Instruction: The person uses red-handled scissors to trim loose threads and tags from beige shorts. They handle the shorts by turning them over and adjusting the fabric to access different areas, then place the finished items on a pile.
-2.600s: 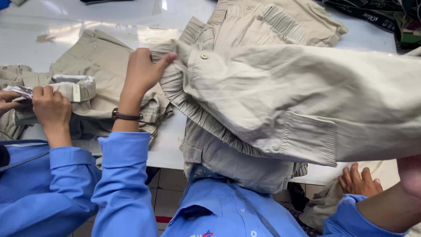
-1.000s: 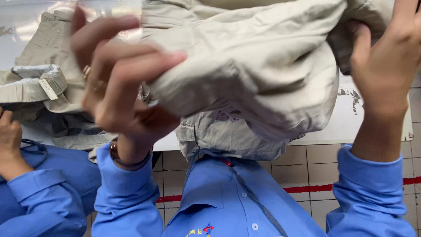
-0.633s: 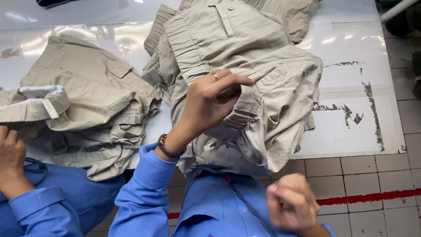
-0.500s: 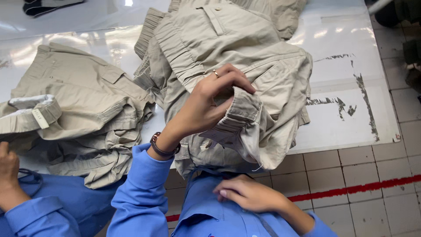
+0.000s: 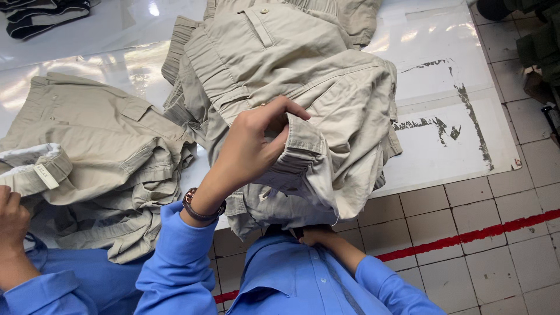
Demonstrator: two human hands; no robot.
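A beige garment (image 5: 303, 76) with elastic waist and cuffs lies bunched on the white table (image 5: 449, 146), its lower part hanging over the front edge. My left hand (image 5: 256, 140), with a dark bracelet at the wrist, pinches the gathered elastic cuff (image 5: 303, 146) at the garment's middle. My right hand (image 5: 318, 236) is low by my chest, just under the hanging hem; its fingers are hidden by the cloth. Both my sleeves are blue.
A second beige garment (image 5: 99, 157) lies crumpled at the left, where a co-worker's hand (image 5: 11, 216) in a blue sleeve touches it. Dark clothes (image 5: 46, 14) lie at the far left corner. Tiled floor with a red line (image 5: 478, 233) is to the right.
My right hand has risen from my chest to the hanging hem and slipped partly under it. My left hand keeps its hold on the cuff.
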